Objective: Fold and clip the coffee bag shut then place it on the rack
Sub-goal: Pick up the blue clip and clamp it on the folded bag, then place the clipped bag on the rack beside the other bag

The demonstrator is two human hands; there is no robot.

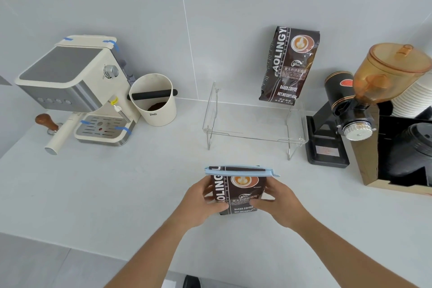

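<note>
A dark brown coffee bag [240,190] stands upright on the white counter near its front edge. Its top is folded down, and a light blue clip [240,171] runs across the fold from side to side. My left hand [204,201] grips the bag's left side, with the thumb on its front. My right hand [279,201] grips the right side, just under the clip's end. The clear acrylic rack [254,137] stands beyond the bag, toward the wall. A second, taller coffee bag [289,64] stands on the rack's back right part and leans on the wall.
A cream espresso machine [77,91] with a tamper [45,123] is at the far left, and a cream knock box [154,100] stands beside it. A black grinder [346,110] with an amber hopper stands at the right. A cardboard box [371,161] holds cups and lids.
</note>
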